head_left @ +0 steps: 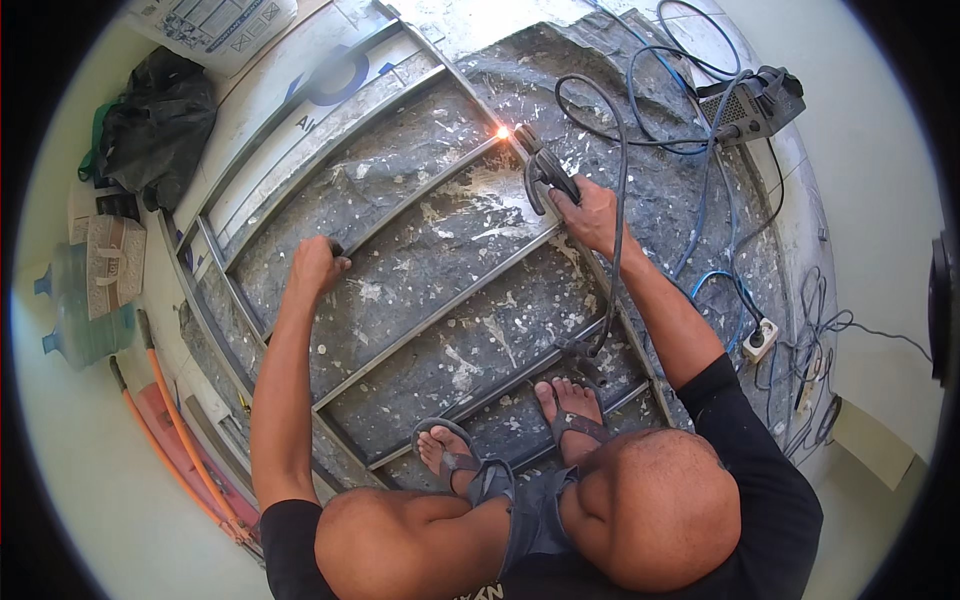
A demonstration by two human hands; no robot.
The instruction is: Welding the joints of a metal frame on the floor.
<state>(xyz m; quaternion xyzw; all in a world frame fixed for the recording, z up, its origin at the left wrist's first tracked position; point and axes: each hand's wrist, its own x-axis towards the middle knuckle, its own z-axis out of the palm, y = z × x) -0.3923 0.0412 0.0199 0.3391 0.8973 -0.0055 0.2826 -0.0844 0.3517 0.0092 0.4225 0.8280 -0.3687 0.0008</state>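
My right hand (pixel 592 215) is wrapped round a dark welding electrode holder (pixel 545 168). At the holder's far end a bright orange-white arc (pixel 503 132) glows against the metal frame (pixel 436 319), where a crossbar meets the right side rail. The frame is made of thin grey bars and lies flat over the paint-splattered dark sheet. My left hand (pixel 318 266) is closed round the left end of that same crossbar, at some distance from the arc. The electrode's tip is lost in the glare. From the holder, a thick black cable (pixel 622 150) loops back past my right wrist.
A grey welding machine (pixel 752 105) stands at the far right, with blue and black cables around it. Below it lies a white power socket (pixel 760 340). Left are a black plastic bag (pixel 160 130), a water jug (pixel 95 335) and an orange-handled tool (pixel 183 430). My sandalled feet are among the near bars.
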